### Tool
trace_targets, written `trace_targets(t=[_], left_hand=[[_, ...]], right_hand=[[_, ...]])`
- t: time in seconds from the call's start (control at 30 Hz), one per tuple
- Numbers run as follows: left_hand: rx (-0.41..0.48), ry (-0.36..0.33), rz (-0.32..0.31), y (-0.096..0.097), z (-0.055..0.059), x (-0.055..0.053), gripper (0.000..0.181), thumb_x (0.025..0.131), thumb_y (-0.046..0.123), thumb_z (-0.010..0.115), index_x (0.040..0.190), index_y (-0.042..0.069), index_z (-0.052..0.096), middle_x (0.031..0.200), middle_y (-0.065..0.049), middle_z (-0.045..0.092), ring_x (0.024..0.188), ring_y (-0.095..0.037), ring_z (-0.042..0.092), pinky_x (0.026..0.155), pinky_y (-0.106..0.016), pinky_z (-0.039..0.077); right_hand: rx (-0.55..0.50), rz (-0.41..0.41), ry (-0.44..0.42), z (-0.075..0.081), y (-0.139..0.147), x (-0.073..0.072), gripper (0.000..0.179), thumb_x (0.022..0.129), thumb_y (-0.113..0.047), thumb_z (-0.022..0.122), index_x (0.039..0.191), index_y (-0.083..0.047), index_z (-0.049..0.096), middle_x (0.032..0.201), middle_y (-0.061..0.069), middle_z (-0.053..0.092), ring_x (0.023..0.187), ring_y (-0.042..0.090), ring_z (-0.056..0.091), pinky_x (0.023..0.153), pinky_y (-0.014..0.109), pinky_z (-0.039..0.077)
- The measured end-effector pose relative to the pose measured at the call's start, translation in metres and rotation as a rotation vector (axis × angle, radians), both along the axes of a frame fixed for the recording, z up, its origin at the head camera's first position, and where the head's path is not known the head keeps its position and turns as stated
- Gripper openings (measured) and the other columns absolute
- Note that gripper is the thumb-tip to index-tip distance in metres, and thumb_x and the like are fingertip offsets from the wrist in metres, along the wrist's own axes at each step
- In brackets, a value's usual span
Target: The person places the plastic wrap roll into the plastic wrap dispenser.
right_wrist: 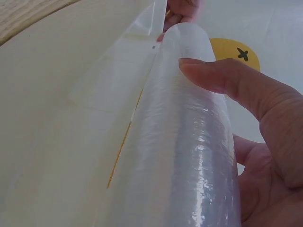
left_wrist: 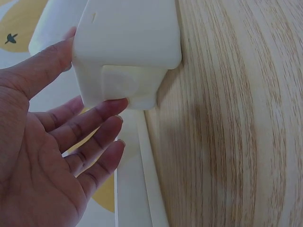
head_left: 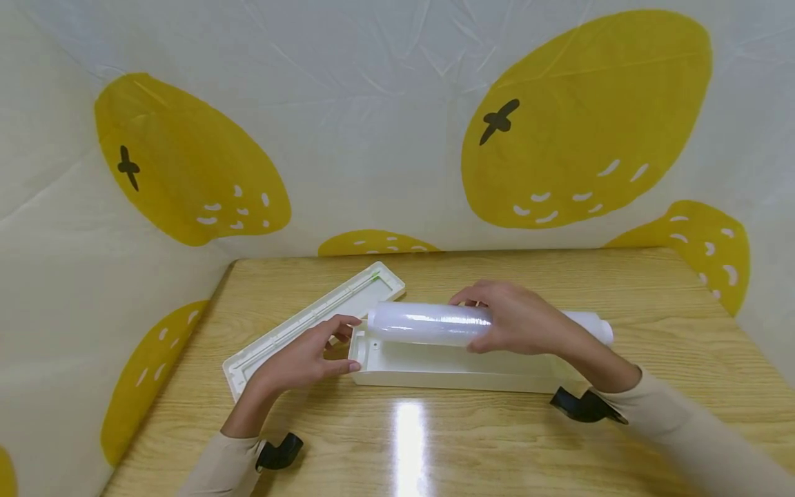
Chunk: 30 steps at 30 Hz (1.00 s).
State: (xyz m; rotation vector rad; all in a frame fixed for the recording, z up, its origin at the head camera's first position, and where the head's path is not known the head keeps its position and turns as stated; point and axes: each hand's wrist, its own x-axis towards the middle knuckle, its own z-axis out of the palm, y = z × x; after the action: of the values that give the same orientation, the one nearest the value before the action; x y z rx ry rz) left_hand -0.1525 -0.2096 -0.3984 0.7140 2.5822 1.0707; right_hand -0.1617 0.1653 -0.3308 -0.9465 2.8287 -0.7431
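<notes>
Over the open white dispenser tray point(head_left: 397, 369) at the table's centre, the right hand point(head_left: 518, 317) grips the cling-film roll point(head_left: 428, 323) around its middle — level, just above the trough. The left hand point(head_left: 304, 355), at the tray's nine o'clock end, has near-straight fingers steadying that end wall. If the roll comes down skewed, one end could catch on the rim and tip the light tray — or the slick film could slip from the grip. The lid point(head_left: 310, 324) lies at ten o'clock.

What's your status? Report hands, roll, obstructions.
Right hand grips clear plastic wrap roll above white plastic dispenser box. Left hand steadies box end. Nothing obstructing.
</notes>
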Motion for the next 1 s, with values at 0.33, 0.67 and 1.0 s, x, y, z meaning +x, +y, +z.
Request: trace_targets(t=[0.33, 0.67, 1.0], left_hand=[[0.044, -0.03, -0.018, 0.0, -0.001, 0.0, 0.07, 0.088, 0.036, 0.081, 0.144, 0.014, 0.047, 0.124, 0.002, 0.063, 0.114, -0.019, 0.059, 0.097, -0.045, 0.051], [0.039, -0.008, -0.019, 0.002, -0.003, -0.001, 0.071, 0.087, 0.038, 0.082, 0.144, 0.014, 0.048, 0.126, 0.002, 0.063, 0.114, -0.019, 0.059, 0.097, -0.044, 0.052], [0.062, -0.024, -0.019, 0.003, -0.004, -0.002, 0.067, 0.087, 0.035, 0.082, 0.142, 0.015, 0.049, 0.121, 0.003, 0.063, 0.112, -0.018, 0.06, 0.093, -0.041, 0.054]], right_hand=[[-0.004, 0.005, -0.019, -0.01, -0.013, 0.003, 0.052, 0.073, -0.027, 0.089, 0.121, -0.024, 0.071, 0.105, -0.009, 0.067, 0.091, 0.01, 0.06, 0.076, 0.033, 0.049], [0.068, 0.005, 0.036, -0.02, -0.025, 0.009, 0.055, 0.071, -0.028, 0.088, 0.124, -0.023, 0.071, 0.104, -0.009, 0.066, 0.084, 0.009, 0.055, 0.069, 0.03, 0.046], [0.103, 0.006, 0.02, -0.027, -0.032, 0.013, 0.061, 0.073, -0.032, 0.091, 0.129, -0.021, 0.07, 0.114, -0.003, 0.07, 0.095, 0.015, 0.063, 0.074, 0.037, 0.052]])
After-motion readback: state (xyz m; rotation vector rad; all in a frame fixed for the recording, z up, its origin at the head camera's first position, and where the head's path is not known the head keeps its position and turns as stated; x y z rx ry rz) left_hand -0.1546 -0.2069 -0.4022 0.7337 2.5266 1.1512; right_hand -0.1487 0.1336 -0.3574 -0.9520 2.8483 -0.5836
